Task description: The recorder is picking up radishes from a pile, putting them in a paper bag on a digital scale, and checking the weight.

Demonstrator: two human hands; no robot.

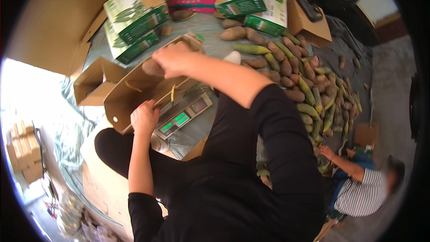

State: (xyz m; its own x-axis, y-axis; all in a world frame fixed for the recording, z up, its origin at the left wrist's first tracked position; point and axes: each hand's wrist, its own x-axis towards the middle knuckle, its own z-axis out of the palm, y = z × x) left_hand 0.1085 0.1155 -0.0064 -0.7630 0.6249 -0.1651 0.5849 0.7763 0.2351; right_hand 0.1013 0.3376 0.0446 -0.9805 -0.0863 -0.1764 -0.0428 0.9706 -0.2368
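An open cardboard box [120,103] with yellow rope handles stands in front of me, on or right beside a digital scale [188,114] with lit green displays. My left hand [144,115] is closed on the near edge of this box. Over the box's far side, my right hand [172,59] grips a brown root vegetable [152,68], its fingers wrapped partly round it. The inside of the box is mostly hidden by its walls and my arms.
A large pile of green and brown root vegetables [309,85] spreads to the right. Green-and-white printed cartons [134,13] stand at the back. A smaller open carton [96,80] sits at left. A person in a striped shirt [360,195] reaches toward the pile's near end.
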